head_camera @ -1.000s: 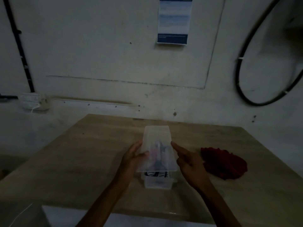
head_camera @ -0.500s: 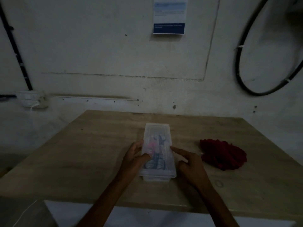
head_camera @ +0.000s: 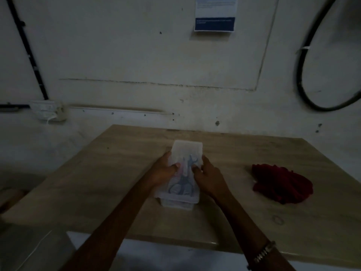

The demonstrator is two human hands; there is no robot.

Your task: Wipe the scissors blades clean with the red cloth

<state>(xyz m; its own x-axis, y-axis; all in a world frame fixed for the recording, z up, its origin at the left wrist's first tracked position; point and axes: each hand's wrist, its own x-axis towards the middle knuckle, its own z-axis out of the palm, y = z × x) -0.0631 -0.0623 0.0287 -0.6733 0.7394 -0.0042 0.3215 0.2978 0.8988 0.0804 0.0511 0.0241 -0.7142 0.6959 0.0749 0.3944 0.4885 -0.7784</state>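
A clear plastic box [head_camera: 176, 204] stands in the middle of the wooden table [head_camera: 109, 173]. Blue-handled scissors [head_camera: 183, 182] show dimly through its translucent lid [head_camera: 187, 151], handles toward me. My left hand [head_camera: 164, 171] grips the lid's left edge, thumb on top. My right hand [head_camera: 209, 177] holds the lid's right edge, fingertips on top. The red cloth [head_camera: 281, 183] lies crumpled on the table to the right, a hand's width from my right hand. The scissors' blades are blurred under the lid.
The table's far edge meets a grey wall with a paper notice [head_camera: 214, 14], a black hose loop [head_camera: 304, 90] at the right and a socket [head_camera: 46, 112] at the left. A white surface [head_camera: 175, 257] lies below the table's near edge. The light is dim.
A second ago the lid was held tilted above the box. It then came down onto the box, and both hands now clasp its sides, the right hand having closed in.
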